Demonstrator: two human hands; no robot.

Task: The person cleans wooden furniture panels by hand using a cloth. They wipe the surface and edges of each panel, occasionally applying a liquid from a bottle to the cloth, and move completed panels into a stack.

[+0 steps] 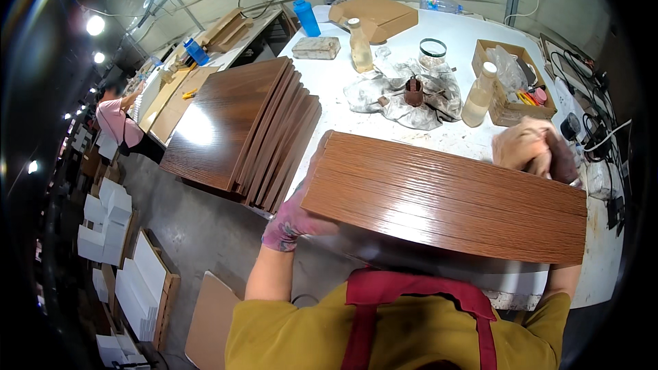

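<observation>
A long brown wood-grain board point(445, 195) with grooved lines is tilted in front of me, over the near part of the white table. At its left end my left hand point(296, 218), in a pink and purple patterned glove, is closed around the edge. Beyond the board's far right edge is my right hand point(526, 147), blurred, with its fingers curled in. Anything within those fingers is too unclear to name. To the left of the board lies a stack of dark brown panels point(236, 120) with a shiny top.
On the white table point(322, 99) lie a stained cloth point(439, 99) with a small dark brown pot point(413, 91), two cloudy bottles point(480, 96) point(360, 46), and an open carton point(507, 115). Cables point(603, 140) hang at right. A person in pink point(116, 116) stands far left.
</observation>
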